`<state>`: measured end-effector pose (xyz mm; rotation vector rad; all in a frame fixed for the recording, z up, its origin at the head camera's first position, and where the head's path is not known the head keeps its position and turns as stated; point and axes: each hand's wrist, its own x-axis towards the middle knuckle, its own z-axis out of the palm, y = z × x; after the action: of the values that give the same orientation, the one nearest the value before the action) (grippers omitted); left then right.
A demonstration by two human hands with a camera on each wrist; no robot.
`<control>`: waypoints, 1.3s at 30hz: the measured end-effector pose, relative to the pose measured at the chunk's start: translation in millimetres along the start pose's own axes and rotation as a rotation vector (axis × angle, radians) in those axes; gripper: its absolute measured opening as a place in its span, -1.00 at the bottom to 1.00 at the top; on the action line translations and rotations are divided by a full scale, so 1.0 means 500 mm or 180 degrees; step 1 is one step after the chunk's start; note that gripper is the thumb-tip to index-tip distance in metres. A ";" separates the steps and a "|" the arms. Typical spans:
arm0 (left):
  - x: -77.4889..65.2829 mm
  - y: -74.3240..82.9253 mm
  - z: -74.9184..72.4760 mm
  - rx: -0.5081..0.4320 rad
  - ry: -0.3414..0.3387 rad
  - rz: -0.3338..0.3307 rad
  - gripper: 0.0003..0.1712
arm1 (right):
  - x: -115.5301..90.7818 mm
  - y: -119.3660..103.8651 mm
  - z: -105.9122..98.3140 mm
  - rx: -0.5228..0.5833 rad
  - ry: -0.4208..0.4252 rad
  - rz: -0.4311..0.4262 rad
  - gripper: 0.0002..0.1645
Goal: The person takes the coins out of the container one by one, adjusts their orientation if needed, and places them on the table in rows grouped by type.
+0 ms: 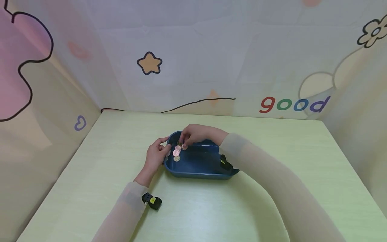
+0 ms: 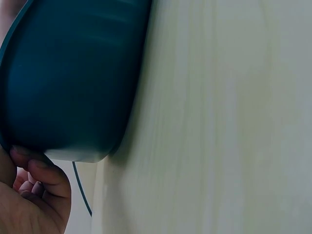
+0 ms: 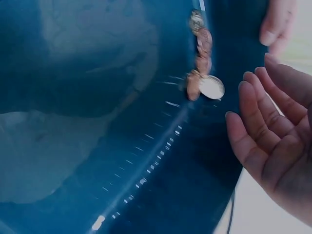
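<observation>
A dark blue tray (image 1: pixel 199 175) sits on the table with several coins (image 1: pixel 176 153) near its left end. My left hand (image 1: pixel 155 154) grips the tray's left end, thumb at the rim; in the left wrist view its fingers (image 2: pixel 53 175) bend against the outside wall. Over the tray's far left part hangs my right hand (image 1: pixel 195 133), close to the coins. In the right wrist view, the right hand (image 3: pixel 278 131) has loosely bent fingers, apart from a silvery coin (image 3: pixel 212 87) and some copper-coloured coins (image 3: pixel 204 48) lying along the tray's inner edge.
The pale wooden table (image 1: pixel 193 208) extends around the tray on all sides. Printed fabric (image 1: pixel 193 60) hangs behind the table and along both sides. Black wrist cameras (image 1: pixel 152 201) are strapped to both sleeves.
</observation>
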<state>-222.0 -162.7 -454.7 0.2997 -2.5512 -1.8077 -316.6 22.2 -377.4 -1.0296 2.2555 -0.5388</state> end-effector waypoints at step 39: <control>0.001 -0.004 -0.002 -0.0036 -0.0024 0.0130 -0.52 | 0.088 0.011 0.090 -0.0260 0.0156 0.0008 -0.78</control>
<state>-222.1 -164.4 -456.5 0.2392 -2.5318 -1.8123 -312.5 -13.9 -429.2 -1.0645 2.3386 -0.4790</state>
